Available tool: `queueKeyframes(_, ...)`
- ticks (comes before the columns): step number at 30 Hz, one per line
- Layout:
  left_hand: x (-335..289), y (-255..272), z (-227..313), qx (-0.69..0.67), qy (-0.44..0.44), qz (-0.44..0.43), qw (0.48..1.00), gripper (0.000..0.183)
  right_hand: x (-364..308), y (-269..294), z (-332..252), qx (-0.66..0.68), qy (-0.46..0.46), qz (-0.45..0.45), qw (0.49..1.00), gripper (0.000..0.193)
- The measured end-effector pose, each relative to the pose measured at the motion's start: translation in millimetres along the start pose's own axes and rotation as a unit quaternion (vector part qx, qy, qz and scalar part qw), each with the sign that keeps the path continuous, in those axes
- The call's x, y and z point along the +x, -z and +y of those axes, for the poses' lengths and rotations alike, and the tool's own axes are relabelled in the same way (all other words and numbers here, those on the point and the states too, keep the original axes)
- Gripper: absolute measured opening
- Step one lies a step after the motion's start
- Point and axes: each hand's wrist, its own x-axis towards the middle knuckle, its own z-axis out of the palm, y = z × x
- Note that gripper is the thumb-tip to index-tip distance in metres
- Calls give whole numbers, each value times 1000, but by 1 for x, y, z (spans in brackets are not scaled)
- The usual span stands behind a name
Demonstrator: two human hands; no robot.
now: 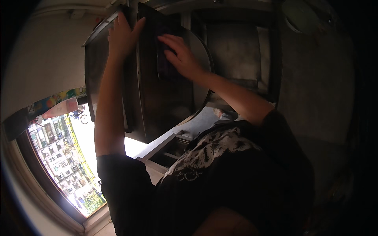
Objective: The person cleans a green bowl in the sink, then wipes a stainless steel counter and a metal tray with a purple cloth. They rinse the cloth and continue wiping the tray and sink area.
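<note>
A large dark metal appliance (155, 106) with flat panels and a curved right side fills the upper middle; it looks like a range hood. My left hand (123, 37) reaches up against its left part, fingers and thumb spread, near a long vertical edge. To the right of that edge, my right hand (180, 55) lies on the dark face with its fingers stretched out and apart. Under and beside these fingertips is a dark purplish rectangular patch (162, 69); dim light hides what it is. Nothing graspable shows in either hand.
At the lower left, a bright window (65, 157) has buildings beyond it. A pinkish translucent object (61, 108) hangs near its top. A metal-framed recess (232, 51) lies right of the appliance, a pale green rounded object (301, 17) at the upper right. Below is a drawer-like frame (169, 151).
</note>
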Motion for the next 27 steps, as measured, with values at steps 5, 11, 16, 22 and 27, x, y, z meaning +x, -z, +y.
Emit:
queueKeyframes(5, -29, 19, 44, 36, -28, -25, 999, 93, 69, -1, 42, -102, 63, 139, 983, 42)
queueKeyframes(11, -36, 30, 53, 55, -77, -7, 995, 92, 32, 30, 142, -48, -260, 60, 963, 28)
queueKeyframes(16, -77, 46, 58, 16, -101, -60, 993, 97, -3, 46, 126, -50, -225, 47, 972, 23)
queueKeyframes(22, -158, 79, 68, -105, -177, -130, 970, 83, -86, 88, 34, -77, -330, -122, 933, 19)
queueKeyframes(27, -207, 91, 71, -187, -182, -110, 959, 73, -110, 97, 8, 55, -332, -174, 925, 21)
